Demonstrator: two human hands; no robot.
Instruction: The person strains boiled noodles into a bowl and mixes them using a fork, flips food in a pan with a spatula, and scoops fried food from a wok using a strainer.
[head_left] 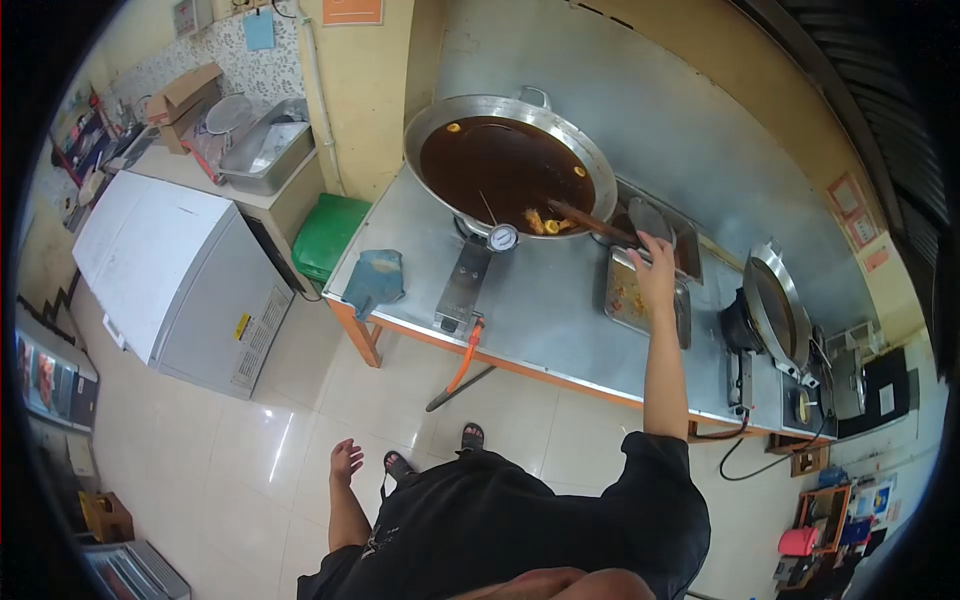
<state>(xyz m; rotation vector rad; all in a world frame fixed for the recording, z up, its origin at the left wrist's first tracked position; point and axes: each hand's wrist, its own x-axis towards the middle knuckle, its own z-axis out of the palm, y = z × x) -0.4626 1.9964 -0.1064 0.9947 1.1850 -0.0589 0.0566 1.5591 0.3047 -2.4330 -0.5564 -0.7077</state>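
Observation:
A big metal wok (413, 150) of dark brown oil stands on the burner. A few yellow rings and a clump of golden food (541, 221) float in the oil. My right hand (654, 265) is at the handle end of a wooden spatula (590, 220), its thumb and fingers closed around it. The spatula slants over the wok's rim, its other end by the golden food. Below my right hand lies a metal tray (625, 300) with food crumbs. My left hand (346, 459) hangs low over the floor, holding nothing, fingers apart and slightly curled.
A dial thermometer (502, 238) leans on the wok's near rim. A blue-grey cloth (375, 280) lies on the metal table (540, 320). A round strainer (652, 222) sits behind my right hand. A second wok (775, 300) stands right. At left are a green bin (325, 235) and white chest freezer (160, 260).

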